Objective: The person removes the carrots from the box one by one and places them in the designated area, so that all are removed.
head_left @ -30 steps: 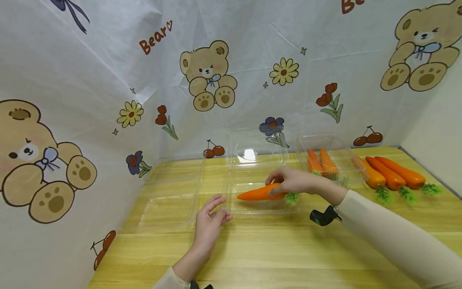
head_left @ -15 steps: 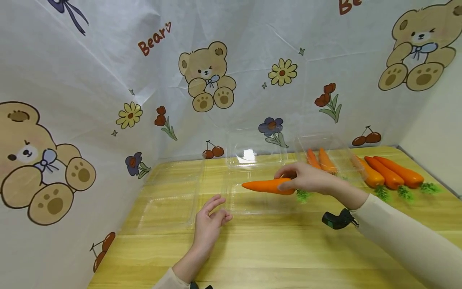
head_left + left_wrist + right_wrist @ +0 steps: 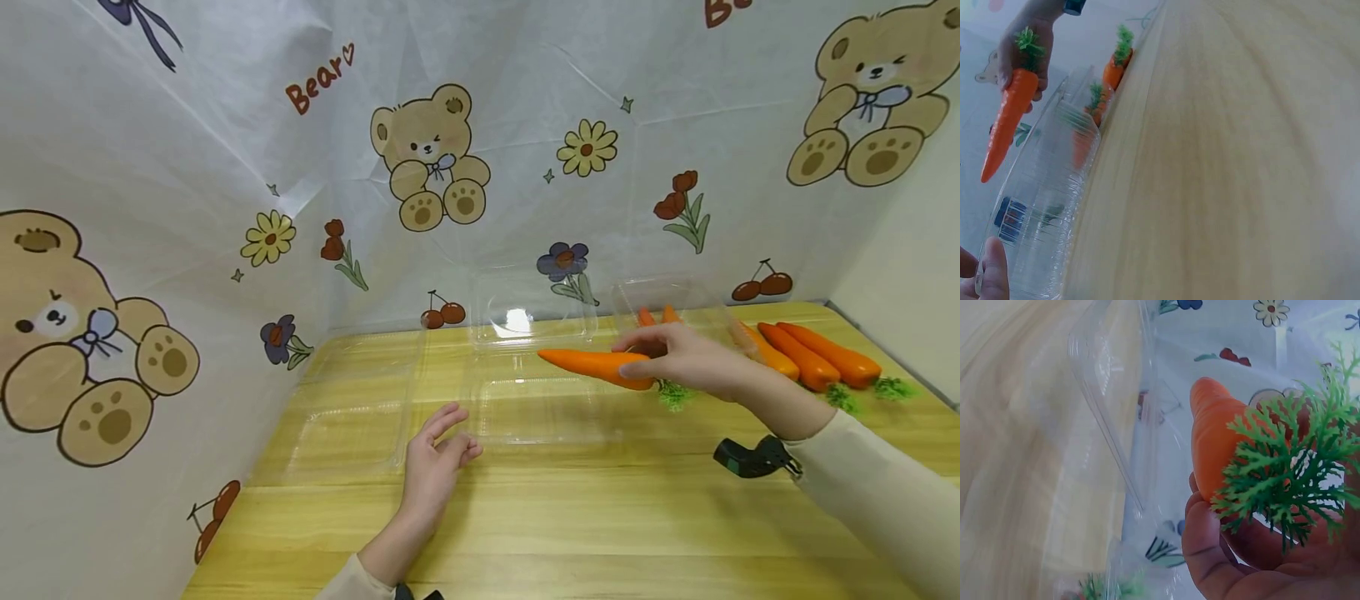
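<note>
My right hand (image 3: 686, 358) grips an orange toy carrot (image 3: 588, 364) near its thick end, above the right part of the middle clear plastic box (image 3: 540, 442). Its tip points left, and green leafy tops (image 3: 1291, 462) stick out past the palm in the right wrist view. At the front left corner of that box is my left hand (image 3: 435, 462). In the left wrist view its thumb (image 3: 995, 269) and a finger lie on either side of the box's rim, pinching it. The box's lid (image 3: 534, 333) stands raised at the back.
Another clear box (image 3: 345, 467) lies at the left. Behind the right hand, a third clear box (image 3: 652, 292) holds two carrots (image 3: 670, 315). Several carrots (image 3: 828, 354) with green tops lie at the right. A bear-print sheet (image 3: 517, 208) hangs behind the table (image 3: 562, 525).
My right hand has lifted the carrot out of the middle box and moved it up and to the right. The left hand has stayed at the box's corner.
</note>
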The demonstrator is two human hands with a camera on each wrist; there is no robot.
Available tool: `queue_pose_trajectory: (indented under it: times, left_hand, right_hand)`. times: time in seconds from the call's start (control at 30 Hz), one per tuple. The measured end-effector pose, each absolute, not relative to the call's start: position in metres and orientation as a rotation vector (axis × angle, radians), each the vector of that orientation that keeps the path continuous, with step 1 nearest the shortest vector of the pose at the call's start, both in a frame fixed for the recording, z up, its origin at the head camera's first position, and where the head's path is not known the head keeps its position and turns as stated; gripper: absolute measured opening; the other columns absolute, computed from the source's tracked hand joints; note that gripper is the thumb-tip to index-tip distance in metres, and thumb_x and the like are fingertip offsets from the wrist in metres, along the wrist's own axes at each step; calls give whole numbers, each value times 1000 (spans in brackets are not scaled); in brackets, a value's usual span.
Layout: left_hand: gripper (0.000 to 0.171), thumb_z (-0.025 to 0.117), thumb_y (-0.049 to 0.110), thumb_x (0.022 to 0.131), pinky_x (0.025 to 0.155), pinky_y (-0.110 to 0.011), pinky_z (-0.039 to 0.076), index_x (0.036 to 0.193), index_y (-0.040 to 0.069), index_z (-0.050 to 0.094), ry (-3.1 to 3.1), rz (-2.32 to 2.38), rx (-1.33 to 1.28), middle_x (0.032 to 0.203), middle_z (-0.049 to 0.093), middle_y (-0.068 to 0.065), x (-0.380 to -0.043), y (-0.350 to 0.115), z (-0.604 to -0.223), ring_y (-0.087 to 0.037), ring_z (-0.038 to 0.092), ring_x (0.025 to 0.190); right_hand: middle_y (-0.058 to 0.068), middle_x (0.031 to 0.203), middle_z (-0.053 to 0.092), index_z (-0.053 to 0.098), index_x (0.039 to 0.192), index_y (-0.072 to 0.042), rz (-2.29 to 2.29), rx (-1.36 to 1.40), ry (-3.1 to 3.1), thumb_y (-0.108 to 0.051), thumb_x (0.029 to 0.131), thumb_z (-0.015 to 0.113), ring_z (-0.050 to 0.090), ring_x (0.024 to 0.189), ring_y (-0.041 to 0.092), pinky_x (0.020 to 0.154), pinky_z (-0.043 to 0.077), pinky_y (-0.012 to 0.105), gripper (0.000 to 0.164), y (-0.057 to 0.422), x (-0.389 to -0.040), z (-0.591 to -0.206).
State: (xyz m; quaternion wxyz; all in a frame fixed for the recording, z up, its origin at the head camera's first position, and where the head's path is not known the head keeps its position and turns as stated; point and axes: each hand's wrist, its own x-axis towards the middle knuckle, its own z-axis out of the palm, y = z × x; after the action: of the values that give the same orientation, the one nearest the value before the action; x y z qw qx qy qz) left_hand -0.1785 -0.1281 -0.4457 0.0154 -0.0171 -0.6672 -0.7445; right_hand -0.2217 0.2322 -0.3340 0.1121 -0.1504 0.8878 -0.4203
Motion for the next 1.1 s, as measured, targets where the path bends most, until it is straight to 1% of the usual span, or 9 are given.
queue_pose_trajectory:
  times: [0.3, 0.5, 0.6, 0.77, 0.83, 0.9, 0.97, 1.03, 1.1]
  left_hand:
    - [41, 57, -11, 94, 83, -26, 64, 135, -12, 59, -2084, -2320, -35, 160, 40, -14, -178, -129, -448, -15, 67, 88]
    - [41, 57, -10, 94, 83, -26, 64, 135, -12, 59, -2089, -2306, -32, 160, 40, -14, -178, -131, -447, -16, 67, 88]
    - [41, 57, -10, 94, 84, -26, 64, 135, -12, 59, -2089, -2308, -35, 160, 40, -14, -178, -131, -447, -16, 67, 88]
    - [40, 57, -10, 94, 83, -27, 64, 134, -12, 59, -2085, -2312, -30, 160, 40, -14, -178, -130, -448, -15, 67, 87]
    - [40, 57, -10, 94, 83, -27, 64, 134, -12, 59, -2081, -2313, -33, 160, 41, -14, -178, -130, -448, -15, 67, 87]
    - [40, 57, -10, 94, 83, -27, 64, 134, -12, 59, -2080, -2313, -36, 160, 40, -14, -178, -130, -447, -15, 67, 86]
    - [40, 57, -10, 94, 83, -27, 64, 134, -12, 59, -2077, -2314, -37, 160, 40, -14, -179, -130, -447, -14, 66, 86]
    - [40, 56, -10, 94, 83, -27, 65, 134, -12, 59, -2079, -2315, -34, 160, 41, -14, -179, -130, -447, -14, 66, 86]
    - [41, 57, -11, 93, 83, -27, 65, 134, -12, 60, -2079, -2315, -32, 160, 41, -14, -179, -130, -446, -14, 67, 86]
  right_hand:
    - [12, 120, 70, 63, 136, -6, -1199, -363, 2703, -34, 101, 67, 64, 96, 20, 79, 56, 30, 45, 271, -215, -326]
    - [14, 129, 67, 57, 142, -6, -1135, -308, 2786, -37, 104, 62, 63, 99, 18, 80, 54, 30, 50, 297, -214, -320]
    - [14, 127, 68, 57, 142, -5, -1125, -294, 2839, -33, 104, 62, 65, 95, 15, 77, 55, 28, 47, 314, -214, -321]
    - [10, 125, 67, 54, 145, -7, -1082, -222, 2891, -35, 105, 61, 62, 91, 9, 73, 53, 26, 49, 344, -212, -321]
    - [12, 127, 66, 51, 147, -7, -1068, -187, 2892, -37, 105, 60, 61, 92, 7, 72, 52, 26, 52, 355, -212, -322]
    - [17, 133, 62, 47, 148, -5, -1074, -153, 2892, -37, 106, 58, 58, 92, 2, 73, 52, 26, 55, 367, -212, -323]
    - [18, 135, 61, 45, 149, -5, -1065, -102, 2897, -39, 106, 57, 57, 91, -1, 73, 51, 24, 57, 378, -212, -324]
    - [9, 129, 64, 43, 150, -3, -1083, -50, 2888, -41, 106, 57, 57, 90, -3, 75, 52, 26, 60, 390, -213, -326]
    - [-2, 120, 64, 40, 150, -1, -1086, -3, 2879, -44, 105, 56, 56, 90, 0, 81, 52, 33, 64, 400, -213, -328]
